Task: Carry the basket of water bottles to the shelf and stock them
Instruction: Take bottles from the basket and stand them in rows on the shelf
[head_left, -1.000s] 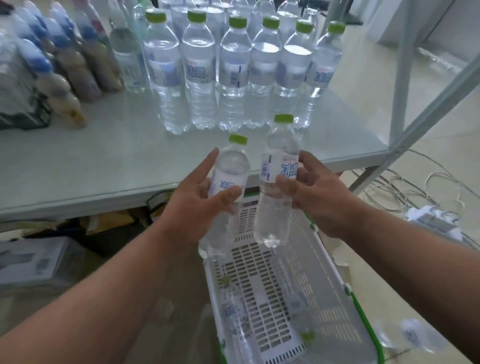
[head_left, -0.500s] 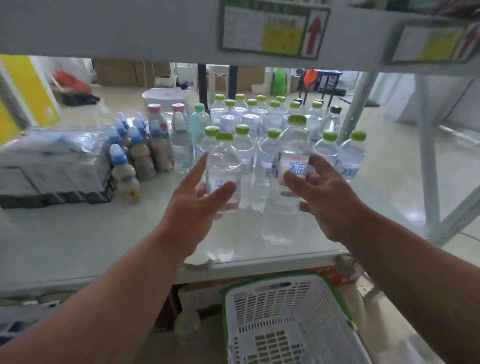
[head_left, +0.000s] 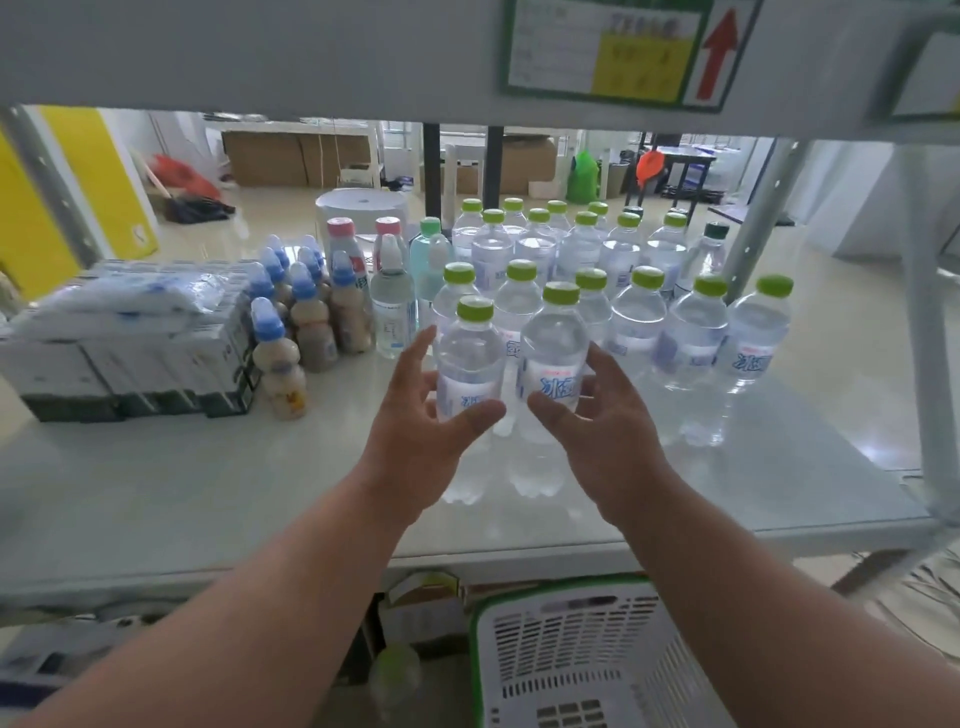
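My hands, left (head_left: 415, 447) and right (head_left: 605, 441), each clasp a bottle; I should seat both upright just before the front row (head_left: 639, 312), then release.

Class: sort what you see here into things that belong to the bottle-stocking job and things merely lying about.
Job: left hand, right hand, two held water bottles, stocked water bottles, shelf, basket.

Lying about: blue-capped drink bottles, wrapped cartons, shelf label.

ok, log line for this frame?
phase: stocking | left hand: on left bottle | right hand: on right bottle | bottles: standing on shelf | basket: below
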